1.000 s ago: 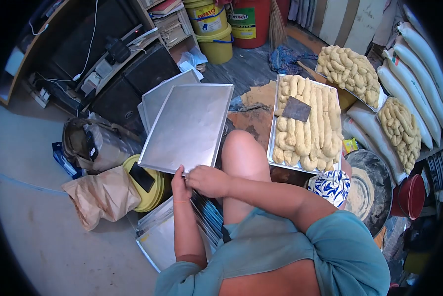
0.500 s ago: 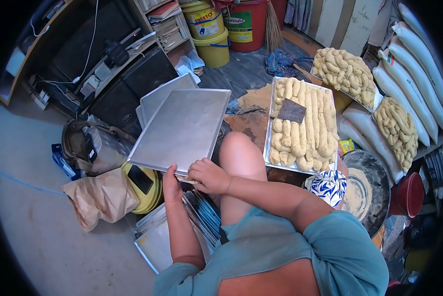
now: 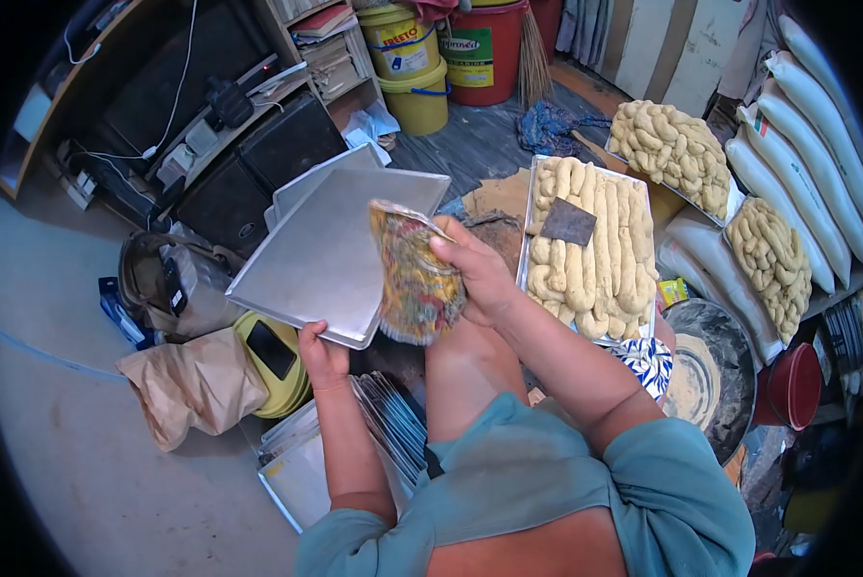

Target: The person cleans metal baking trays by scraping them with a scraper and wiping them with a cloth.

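Note:
My left hand grips the near edge of a metal baking tray, which is tilted in front of me. In my right hand is a multicoloured patterned cloth, pinched at its upper part and hanging over the tray's right side. The cloth is slightly blurred. Behind the held tray, another metal tray partly shows. To the right, long dough ropes lie in rows on a dough-filled tray, with a dark flat scraper resting on top of them.
Several trays stand stacked between my left forearm and knee. Piled dough pieces and white sacks are at the right, above a dark basin. Left are a paper bag and a phone on a yellow lid.
My right hand has lifted off the tray's near edge and moved up and right, with the cloth now in plain view. The held tray has shifted slightly left and towards me.

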`<state>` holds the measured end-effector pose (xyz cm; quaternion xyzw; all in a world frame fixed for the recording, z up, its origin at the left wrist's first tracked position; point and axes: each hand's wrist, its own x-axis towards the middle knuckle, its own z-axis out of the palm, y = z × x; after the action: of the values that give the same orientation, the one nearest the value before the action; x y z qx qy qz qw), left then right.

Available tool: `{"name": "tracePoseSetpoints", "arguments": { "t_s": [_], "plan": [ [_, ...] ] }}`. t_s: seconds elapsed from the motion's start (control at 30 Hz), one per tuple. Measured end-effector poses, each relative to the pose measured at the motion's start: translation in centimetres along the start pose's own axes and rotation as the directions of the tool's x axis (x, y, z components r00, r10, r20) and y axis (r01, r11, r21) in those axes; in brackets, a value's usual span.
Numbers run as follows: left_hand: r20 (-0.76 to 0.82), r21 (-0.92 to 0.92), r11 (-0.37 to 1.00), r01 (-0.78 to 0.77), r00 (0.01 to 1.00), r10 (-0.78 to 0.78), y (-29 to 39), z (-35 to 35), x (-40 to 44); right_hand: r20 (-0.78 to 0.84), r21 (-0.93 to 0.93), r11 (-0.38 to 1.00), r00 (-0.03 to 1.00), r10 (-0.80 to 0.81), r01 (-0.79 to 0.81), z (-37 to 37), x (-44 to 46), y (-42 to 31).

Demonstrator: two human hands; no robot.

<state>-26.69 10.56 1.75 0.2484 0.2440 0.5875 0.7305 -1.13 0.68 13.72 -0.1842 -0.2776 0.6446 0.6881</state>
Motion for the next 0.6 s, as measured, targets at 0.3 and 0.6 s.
{"name": "tracePoseSetpoints", "arguments": {
  "t_s": [0.3,0.6],
  "plan": [
    [0.030,-0.021,0.993,-0.113,0.993,0.114,1.0,8.4,-5.6,0.527,-0.804,-0.206,0.829,0.186,0.557,3.9,3.5,6.9],
    [0.102,0.079,0.974,-0.213,0.974,0.204,2.9,7.5,-10.5,0.591,-0.768,-0.258,0.804,0.066,0.586,2.6,4.8,4.4]
  ]
}}
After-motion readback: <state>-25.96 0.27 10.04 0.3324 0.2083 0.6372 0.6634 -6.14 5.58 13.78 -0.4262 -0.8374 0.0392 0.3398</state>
